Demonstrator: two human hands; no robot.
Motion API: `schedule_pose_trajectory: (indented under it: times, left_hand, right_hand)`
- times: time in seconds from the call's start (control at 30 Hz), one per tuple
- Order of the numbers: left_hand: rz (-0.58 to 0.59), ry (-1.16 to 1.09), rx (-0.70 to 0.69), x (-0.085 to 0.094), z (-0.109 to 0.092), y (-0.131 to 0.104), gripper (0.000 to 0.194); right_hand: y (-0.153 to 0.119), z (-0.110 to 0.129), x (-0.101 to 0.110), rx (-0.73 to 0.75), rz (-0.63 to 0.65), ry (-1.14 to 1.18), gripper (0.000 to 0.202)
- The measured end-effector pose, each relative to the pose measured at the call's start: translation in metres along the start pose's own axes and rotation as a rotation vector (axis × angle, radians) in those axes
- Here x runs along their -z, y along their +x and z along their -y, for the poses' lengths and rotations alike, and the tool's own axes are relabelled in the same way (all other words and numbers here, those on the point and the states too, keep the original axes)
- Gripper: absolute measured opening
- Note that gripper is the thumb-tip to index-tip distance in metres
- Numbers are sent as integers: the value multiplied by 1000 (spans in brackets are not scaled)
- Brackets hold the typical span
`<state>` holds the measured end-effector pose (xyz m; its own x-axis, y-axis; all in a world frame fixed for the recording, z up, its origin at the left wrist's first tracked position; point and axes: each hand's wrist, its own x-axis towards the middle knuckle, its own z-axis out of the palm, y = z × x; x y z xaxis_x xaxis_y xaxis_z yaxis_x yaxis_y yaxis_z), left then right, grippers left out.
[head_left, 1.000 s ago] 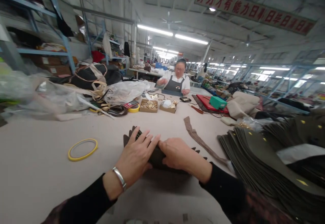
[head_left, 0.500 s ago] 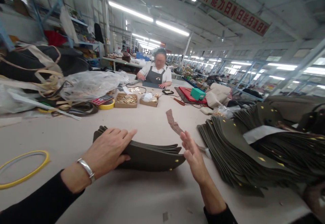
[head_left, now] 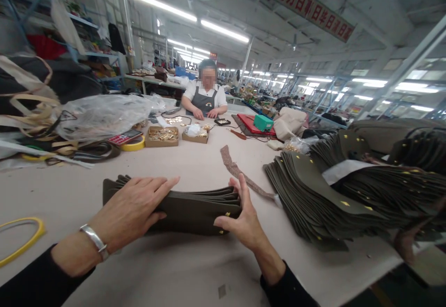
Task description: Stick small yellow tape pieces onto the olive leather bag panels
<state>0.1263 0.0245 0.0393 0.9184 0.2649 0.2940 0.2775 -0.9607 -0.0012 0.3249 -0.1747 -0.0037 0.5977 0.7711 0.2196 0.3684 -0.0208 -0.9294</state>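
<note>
Dark olive panels (head_left: 195, 214) are standing bundled on the pale surface (head_left: 195, 167), the left hand (head_left: 134, 207) grasping them from above, while the right hand (head_left: 245, 221) is spanning their right end, thumb beside 2 gold-coloured marks (head_left: 227, 214), whether gripping or loose I cannot tell.

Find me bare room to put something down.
Bare tabletop lies between the gripped panels and open boxes, left of the brown strip; another patch separates the panels from the yellow ring. Crowded: right, panel stacks; back left, plastic bag, straps.
</note>
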Motion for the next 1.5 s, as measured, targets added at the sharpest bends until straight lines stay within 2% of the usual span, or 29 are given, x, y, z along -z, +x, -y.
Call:
schedule_pose_trajectory:
  times: [0.07, 0.13, 0.23, 0.3, 0.37, 0.4, 0.47, 0.53, 0.63, 0.77, 0.83, 0.93, 1.03, 1.1, 1.2, 1.27, 1.37, 1.5]
  left_hand:
    - [1, -20, -9, 1, 0, 0, 62]
    - [12, -47, -18, 5, 3, 0, 59]
    - [-9, -136, 15, 16, 23, -5, 60]
    - [-90, -252, 151, 22, 44, -12, 67]
    - [-173, -420, 366, 23, 65, -22, 69]
    - [-183, -526, 462, 21, 73, -27, 69]
    - [-150, -733, 561, 12, 81, -34, 70]
    - [-153, -894, 589, 0, 79, -37, 69]
    - [-212, -1013, 592, -16, 69, -37, 69]
    - [-229, -1147, 501, -23, 67, -47, 75]
    - [-235, -1136, 457, -19, 70, -55, 81]
    - [-247, -900, 377, 0, 76, -58, 97]
    - [-164, -729, 277, 21, 83, -51, 107]
    - [-168, -836, 298, 26, 88, -47, 102]
    - [-275, -1076, 395, 15, 89, -50, 87]
    - [-290, -1155, 406, 2, 82, -58, 79]
    - [-332, -1243, 398, -11, 60, -69, 70]
    - [-472, -1324, 464, -13, 29, -68, 66]
  right_hand:
    - [0, -6, -2, -33, 22, 50, 122]
    - [1, -10, -6, -68, 33, 74, 118]
    - [2, -12, -10, -43, 7, 58, 81]
    - [1, -14, -10, 0, 1, 35, 59]
    - [1, -19, -10, 8, -9, 15, 51]
    - [1, -23, -9, 4, -15, 9, 49]
    - [2, -29, -10, -16, -26, 15, 45]
    - [3, -33, -11, -44, -28, 52, 41]
    - [2, -36, -12, -29, -21, 110, 38]
    - [-1, -36, -9, 55, 23, 83, 31]
    - [-2, -37, -6, 86, 46, 36, 27]
    - [0, -37, -3, 128, 68, -17, 21]
    - [2, -36, -4, 151, 71, -26, 20]
    - [1, -36, -7, 131, 37, -24, 23]
    - [0, -38, -9, 82, -33, 12, 30]
    - [0, -41, -10, 66, -31, 30, 34]
    - [0, -43, -9, 54, -1, 30, 42]
    - [-2, -36, -14, 0, -63, 37, 54]
